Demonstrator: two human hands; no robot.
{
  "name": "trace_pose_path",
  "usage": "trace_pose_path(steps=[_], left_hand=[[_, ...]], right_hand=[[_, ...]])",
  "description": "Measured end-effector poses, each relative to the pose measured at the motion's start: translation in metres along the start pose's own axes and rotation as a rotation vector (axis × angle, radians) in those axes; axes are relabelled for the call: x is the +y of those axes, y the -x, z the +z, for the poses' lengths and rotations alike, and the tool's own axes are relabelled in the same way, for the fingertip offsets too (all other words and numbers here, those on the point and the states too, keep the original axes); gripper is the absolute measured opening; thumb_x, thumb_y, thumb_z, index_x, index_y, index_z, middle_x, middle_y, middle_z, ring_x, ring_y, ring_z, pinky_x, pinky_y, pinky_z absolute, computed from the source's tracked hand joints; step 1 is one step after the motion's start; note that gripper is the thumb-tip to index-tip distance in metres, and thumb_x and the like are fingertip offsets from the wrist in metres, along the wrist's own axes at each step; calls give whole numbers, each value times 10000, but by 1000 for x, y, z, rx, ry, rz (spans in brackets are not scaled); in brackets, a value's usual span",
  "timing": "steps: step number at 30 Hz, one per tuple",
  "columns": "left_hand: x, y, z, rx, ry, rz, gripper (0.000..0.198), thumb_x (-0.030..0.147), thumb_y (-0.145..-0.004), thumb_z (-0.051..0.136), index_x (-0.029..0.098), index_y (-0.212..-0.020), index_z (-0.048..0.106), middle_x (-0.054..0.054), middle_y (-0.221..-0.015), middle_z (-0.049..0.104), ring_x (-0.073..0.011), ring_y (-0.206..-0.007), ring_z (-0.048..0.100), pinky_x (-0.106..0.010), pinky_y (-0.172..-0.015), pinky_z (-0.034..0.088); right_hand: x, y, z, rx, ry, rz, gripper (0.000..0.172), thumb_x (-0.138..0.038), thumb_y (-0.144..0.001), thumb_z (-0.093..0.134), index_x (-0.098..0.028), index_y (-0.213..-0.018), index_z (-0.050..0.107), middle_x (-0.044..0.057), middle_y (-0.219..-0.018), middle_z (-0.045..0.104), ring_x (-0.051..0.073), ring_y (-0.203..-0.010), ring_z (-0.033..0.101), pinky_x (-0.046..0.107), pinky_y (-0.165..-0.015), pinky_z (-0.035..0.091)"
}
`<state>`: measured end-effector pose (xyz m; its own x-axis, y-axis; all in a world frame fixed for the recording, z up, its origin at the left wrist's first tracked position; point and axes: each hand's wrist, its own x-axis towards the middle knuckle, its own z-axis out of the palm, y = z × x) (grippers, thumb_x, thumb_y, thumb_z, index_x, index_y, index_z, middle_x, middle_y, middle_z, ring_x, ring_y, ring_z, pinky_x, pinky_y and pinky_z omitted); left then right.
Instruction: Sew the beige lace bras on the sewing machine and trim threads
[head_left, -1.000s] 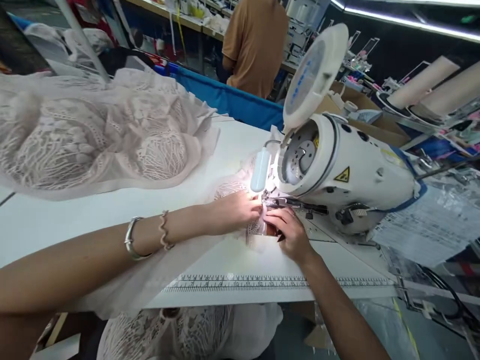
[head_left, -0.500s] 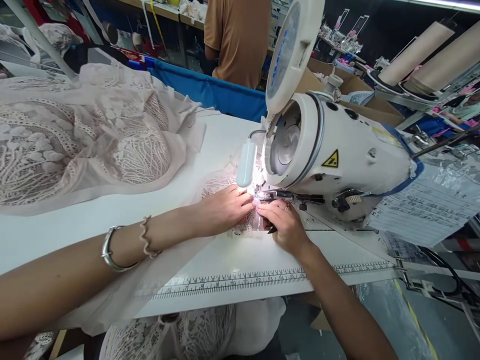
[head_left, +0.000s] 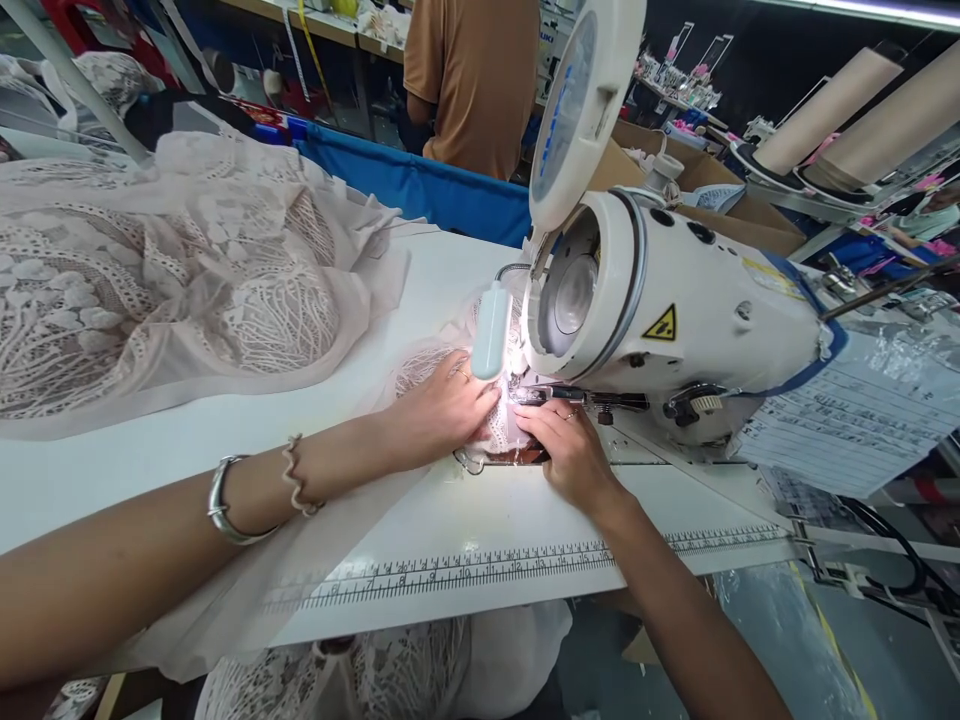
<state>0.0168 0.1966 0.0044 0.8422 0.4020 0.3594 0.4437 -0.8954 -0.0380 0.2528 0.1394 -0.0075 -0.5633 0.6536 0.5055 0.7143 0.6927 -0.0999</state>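
Note:
Pale pink lace fabric (head_left: 499, 432) lies under the needle area of a white sewing machine (head_left: 697, 300), lit by a small lamp (head_left: 490, 335). My left hand (head_left: 439, 410) rests on the lace left of the needle, fingers together and pressing on it. Just right of the needle, my right hand (head_left: 566, 440) pinches the fabric's edge between thumb and fingers. Something dark shows under my right palm, too hidden to name. Sheer cloth (head_left: 300, 580) trails from the lace under my left forearm and over the table's front edge.
A heap of lace garments (head_left: 277, 310) covers the table's left side. A printed ruler (head_left: 480, 565) runs along the front edge. Written paper (head_left: 855, 410) hangs at the right. Behind a blue cloth barrier (head_left: 420, 185) is a person in a brown shirt (head_left: 480, 90).
My left hand has shifted slightly left and back from the needle, showing more lace between the hands. My right fingers have straightened a little along the fabric edge.

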Motion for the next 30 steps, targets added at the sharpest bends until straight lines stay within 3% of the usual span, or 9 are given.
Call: trace_pose_path(steps=[3, 6, 13, 19, 24, 30], left_hand=[[13, -1, -3, 3, 25, 148, 295, 15, -962, 402, 110, -1072, 659, -147, -1089, 684, -247, -965, 602, -386, -840, 459], [25, 2, -5, -22, 55, 234, 243, 10, -952, 476, 108, -1042, 680, -120, -1008, 688, -221, -872, 598, -337, -731, 441], [25, 7, 1, -38, 124, 190, 261, 58, -980, 440, 108, -1008, 695, -129, -1023, 691, -233, -927, 603, -361, -823, 470], [17, 5, 8, -3, 250, 131, 306, 27, -931, 458, 114, -1154, 648, -140, -1067, 694, -237, -968, 626, -390, -903, 490], [9, 3, 6, -8, 224, 121, 375, -14, -888, 454, 101, -1200, 626, -156, -1058, 670, -271, -1009, 613, -439, -927, 493], [-4, 0, 5, 14, 227, 112, 329, 4, -919, 457, 127, -1165, 638, -153, -1061, 673, -236, -924, 629, -366, -793, 499]], right_hand=[[1, 0, -1, 9, -9, 9, 399, 7, -907, 448, -174, -1151, 707, 94, -1134, 767, 248, -1021, 676, 409, -894, 575], [1, 0, -5, 51, -40, -12, 361, -9, -918, 437, -171, -1074, 719, 100, -1062, 773, 242, -971, 682, 402, -856, 577], [-1, -1, -15, 104, -79, -111, 236, -81, -919, 596, -228, -746, 660, 16, -861, 784, 187, -754, 636, 360, -741, 496], [-1, 0, -15, 33, -40, -56, 224, -127, -950, 592, -229, -766, 670, 15, -825, 773, 189, -763, 630, 363, -743, 481], [0, -1, -14, 34, -69, -59, 177, -79, -934, 588, -213, -873, 686, 23, -976, 795, 198, -830, 643, 366, -792, 513], [2, 1, -10, -48, -10, -20, 334, 34, -858, 444, -207, -908, 671, 46, -1013, 778, 219, -890, 641, 388, -814, 538]])
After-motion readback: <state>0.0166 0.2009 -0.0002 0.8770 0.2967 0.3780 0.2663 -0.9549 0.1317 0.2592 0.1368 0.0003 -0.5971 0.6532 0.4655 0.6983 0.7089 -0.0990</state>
